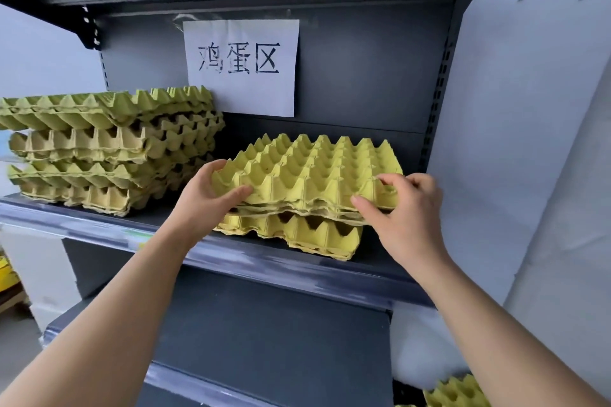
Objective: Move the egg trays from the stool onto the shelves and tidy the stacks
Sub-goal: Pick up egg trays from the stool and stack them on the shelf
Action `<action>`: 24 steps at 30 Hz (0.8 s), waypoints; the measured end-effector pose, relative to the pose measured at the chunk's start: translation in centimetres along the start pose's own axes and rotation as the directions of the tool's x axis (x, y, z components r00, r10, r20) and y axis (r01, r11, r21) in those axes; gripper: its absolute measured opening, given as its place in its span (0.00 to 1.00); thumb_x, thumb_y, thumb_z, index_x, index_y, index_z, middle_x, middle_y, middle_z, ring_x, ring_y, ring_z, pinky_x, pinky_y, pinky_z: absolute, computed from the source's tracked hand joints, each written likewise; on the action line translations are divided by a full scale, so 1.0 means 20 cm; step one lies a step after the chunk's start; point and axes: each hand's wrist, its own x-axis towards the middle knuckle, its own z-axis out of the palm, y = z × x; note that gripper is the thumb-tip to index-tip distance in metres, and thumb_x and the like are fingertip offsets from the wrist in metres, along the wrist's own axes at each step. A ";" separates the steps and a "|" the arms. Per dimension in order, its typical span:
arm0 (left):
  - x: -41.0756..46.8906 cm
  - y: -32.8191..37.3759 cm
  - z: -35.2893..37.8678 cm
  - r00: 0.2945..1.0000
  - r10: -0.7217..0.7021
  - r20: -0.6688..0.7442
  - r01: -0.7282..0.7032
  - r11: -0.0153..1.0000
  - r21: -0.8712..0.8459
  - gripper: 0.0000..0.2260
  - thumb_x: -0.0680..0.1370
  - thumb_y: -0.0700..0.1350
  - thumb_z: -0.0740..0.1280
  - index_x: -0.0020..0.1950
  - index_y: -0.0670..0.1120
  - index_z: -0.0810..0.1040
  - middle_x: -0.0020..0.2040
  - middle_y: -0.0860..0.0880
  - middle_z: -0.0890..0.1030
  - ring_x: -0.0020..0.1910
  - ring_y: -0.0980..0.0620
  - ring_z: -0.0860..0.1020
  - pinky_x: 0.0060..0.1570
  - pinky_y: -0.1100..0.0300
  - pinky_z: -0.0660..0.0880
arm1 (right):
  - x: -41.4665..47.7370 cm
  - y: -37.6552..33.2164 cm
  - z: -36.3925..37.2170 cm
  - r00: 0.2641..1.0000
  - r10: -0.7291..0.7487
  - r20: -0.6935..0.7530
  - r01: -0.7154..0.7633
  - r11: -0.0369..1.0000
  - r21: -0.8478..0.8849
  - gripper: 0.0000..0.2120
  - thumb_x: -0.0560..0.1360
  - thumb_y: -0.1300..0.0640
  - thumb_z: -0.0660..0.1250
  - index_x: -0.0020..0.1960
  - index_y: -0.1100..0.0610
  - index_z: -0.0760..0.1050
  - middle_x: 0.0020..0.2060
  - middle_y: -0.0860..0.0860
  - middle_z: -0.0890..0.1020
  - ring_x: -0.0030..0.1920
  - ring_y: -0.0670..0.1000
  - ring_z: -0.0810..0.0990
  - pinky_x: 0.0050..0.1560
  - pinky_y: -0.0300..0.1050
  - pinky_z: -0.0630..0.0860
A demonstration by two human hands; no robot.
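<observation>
Head view: a dark grey shelf [99,225] carries a paper sign [241,66] on its back panel. A tall stack [109,149] of egg trays fills the left of the frame. At centre, near the front edge, the left hand [211,195] and right hand [406,208] curl their fingers round the top tray [307,168] of a short stack [317,235]. Bare shelf lies to its right.

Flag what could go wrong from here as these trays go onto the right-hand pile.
1. The held trays, gripped by the left hand and right hand, sit askew over the lower trays; released like this, they may not nest and could slide.
2. The lower trays reach close to the shelf lip, so a push might tip them off.
</observation>
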 end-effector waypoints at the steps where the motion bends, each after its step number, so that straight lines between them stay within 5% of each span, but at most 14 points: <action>1: 0.02 -0.01 -0.01 1.000 0.011 0.018 -0.011 0.999 0.031 0.36 0.69 0.58 0.74 0.73 0.53 0.65 0.64 0.51 0.75 0.62 0.50 0.75 0.64 0.49 0.72 | -0.01 -0.01 0.01 1.000 0.022 0.006 -0.022 1.000 -0.003 0.26 0.67 0.42 0.72 0.61 0.53 0.75 0.54 0.52 0.66 0.57 0.49 0.62 0.54 0.36 0.59; 7: 0.07 -0.07 -0.03 0.990 0.049 0.129 -0.066 0.989 0.131 0.34 0.73 0.54 0.72 0.75 0.49 0.62 0.59 0.55 0.75 0.55 0.55 0.75 0.48 0.63 0.70 | -0.09 -0.06 0.07 0.988 0.144 0.062 -0.141 0.988 -0.056 0.26 0.69 0.42 0.72 0.62 0.52 0.74 0.56 0.51 0.65 0.58 0.48 0.62 0.53 0.35 0.59; 10: 0.07 -0.08 -0.04 0.986 0.083 0.145 -0.105 0.983 0.150 0.31 0.74 0.54 0.71 0.73 0.47 0.63 0.56 0.56 0.77 0.52 0.56 0.75 0.47 0.63 0.69 | -0.11 -0.08 0.09 0.985 0.168 0.043 -0.164 0.982 -0.093 0.25 0.69 0.42 0.71 0.63 0.52 0.74 0.57 0.52 0.67 0.63 0.51 0.63 0.55 0.36 0.60; 13: 0.06 -0.08 -0.04 0.982 0.168 0.086 -0.187 0.930 0.317 0.32 0.75 0.57 0.69 0.73 0.44 0.63 0.64 0.49 0.74 0.63 0.46 0.73 0.57 0.53 0.71 | -0.13 -0.10 0.07 0.986 0.164 0.024 -0.158 0.973 -0.167 0.25 0.70 0.42 0.70 0.63 0.51 0.74 0.58 0.54 0.69 0.63 0.54 0.66 0.57 0.39 0.64; 15: 0.02 -0.07 -0.02 0.944 0.330 0.015 -0.306 0.855 0.418 0.30 0.76 0.57 0.68 0.72 0.42 0.66 0.69 0.44 0.71 0.66 0.40 0.70 0.64 0.46 0.67 | -0.15 -0.12 0.04 0.992 0.129 0.000 -0.126 0.970 -0.207 0.24 0.71 0.43 0.71 0.63 0.52 0.75 0.60 0.54 0.70 0.63 0.56 0.67 0.61 0.44 0.67; 20: -0.17 0.01 0.12 0.784 0.620 -0.028 -0.559 0.726 0.401 0.20 0.76 0.53 0.64 0.61 0.41 0.78 0.59 0.44 0.80 0.53 0.39 0.77 0.55 0.46 0.72 | -0.26 -0.15 -0.10 0.999 0.034 -0.021 -0.039 0.962 -0.269 0.22 0.73 0.49 0.70 0.63 0.57 0.76 0.60 0.54 0.76 0.61 0.56 0.73 0.61 0.50 0.70; 24: -0.43 0.08 0.39 0.719 0.668 0.192 -0.694 0.672 0.260 0.18 0.77 0.53 0.62 0.60 0.44 0.79 0.56 0.47 0.80 0.50 0.42 0.77 0.52 0.47 0.73 | -0.51 0.01 -0.33 0.991 0.114 -0.070 -0.132 0.912 -0.389 0.20 0.74 0.52 0.70 0.63 0.59 0.76 0.61 0.53 0.78 0.62 0.54 0.75 0.63 0.47 0.69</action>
